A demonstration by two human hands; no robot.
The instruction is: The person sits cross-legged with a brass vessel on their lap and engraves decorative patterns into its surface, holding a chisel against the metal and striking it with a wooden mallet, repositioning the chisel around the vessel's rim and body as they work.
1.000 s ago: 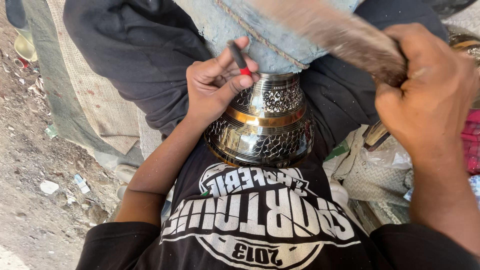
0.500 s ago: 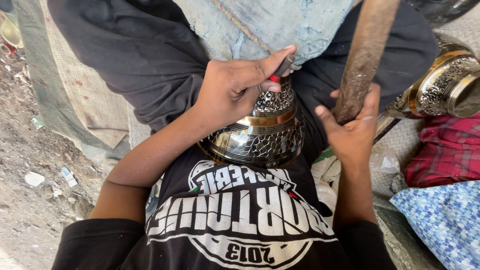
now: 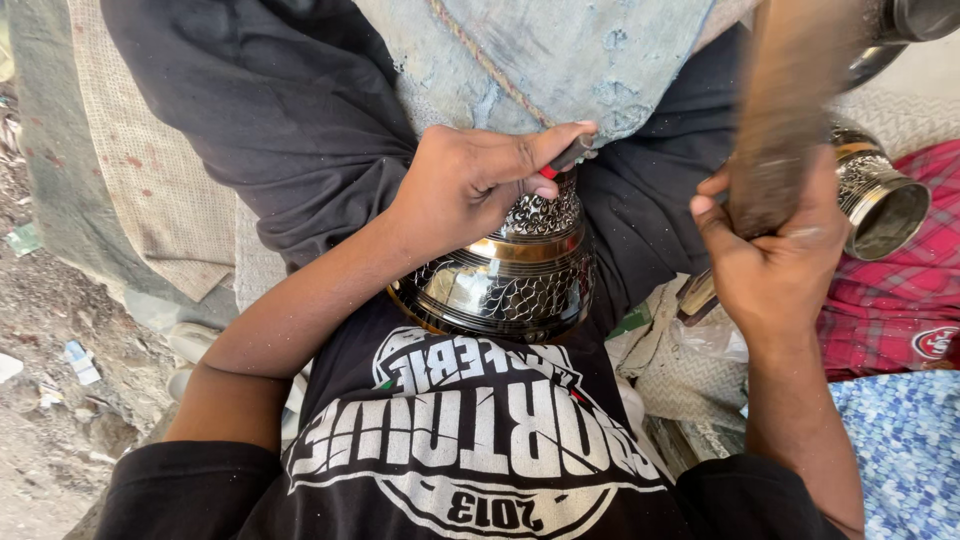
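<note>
At the far left lies bare, littered ground [image 3: 45, 400] with scraps of paper, and beside it a beige woven mat [image 3: 150, 200] spread under the person's dark-trousered leg [image 3: 280, 110]. Moving inward, the left forearm runs up from the black sleeve to the left hand [image 3: 465, 185], which rests on top of an engraved metal vase [image 3: 500, 275]. Its fingers are drawn together, thumb and forefinger pinched on a small dark chisel [image 3: 568, 157] with a red mark near the grip; the tool's tip is hidden behind the hand, so where it meets the metal cannot be told. The vase lies in the person's lap, wedged between the legs just above the black printed shirt [image 3: 470, 440], its wide patterned belly toward the chest, a plain golden band around its middle, and its narrower patterned part under the left hand. A faded blue denim cloth [image 3: 560, 60] covers the lap beyond it. To the right, the right hand [image 3: 775, 265] is raised, fingers wrapped tight around a thick brownish wooden mallet [image 3: 790, 110], blurred and well apart from the vase. Just behind that hand a second engraved metal vessel [image 3: 880, 205] lies on its side, open mouth showing, on a red checked cloth [image 3: 900, 310]. A blue patterned cloth [image 3: 900, 450] fills the lower right corner.
</note>
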